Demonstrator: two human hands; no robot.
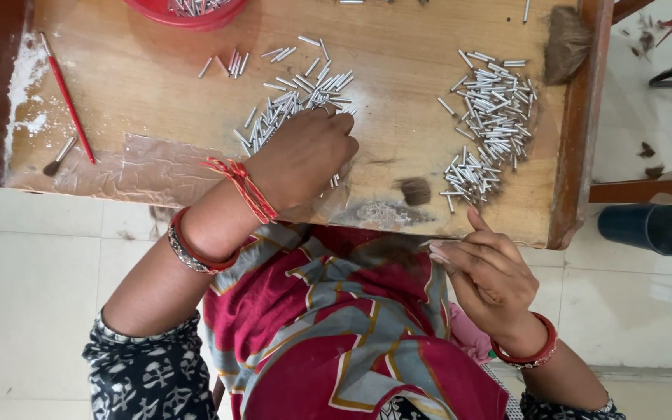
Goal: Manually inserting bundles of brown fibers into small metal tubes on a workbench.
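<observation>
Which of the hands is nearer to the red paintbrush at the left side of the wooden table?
Left. The left hand rests on the table among the middle pile of metal tubes, toward the red paintbrush. The right hand is off the table's near edge, farther away.

low wooden table (pixel 460 225) with raised dark side rails, pale tiled floor (pixel 33 280) underneath, dark blue bin (pixel 647 228) at right, even daylight.

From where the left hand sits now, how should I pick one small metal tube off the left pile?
Probably take a stray metal tube at the edge of the left pile, pinching it across its middle between thumb and fingers of the left hand, coming straight down. The tubes are thin, lie flat on the wooden tray, and overlap in the pile's centre.
</observation>
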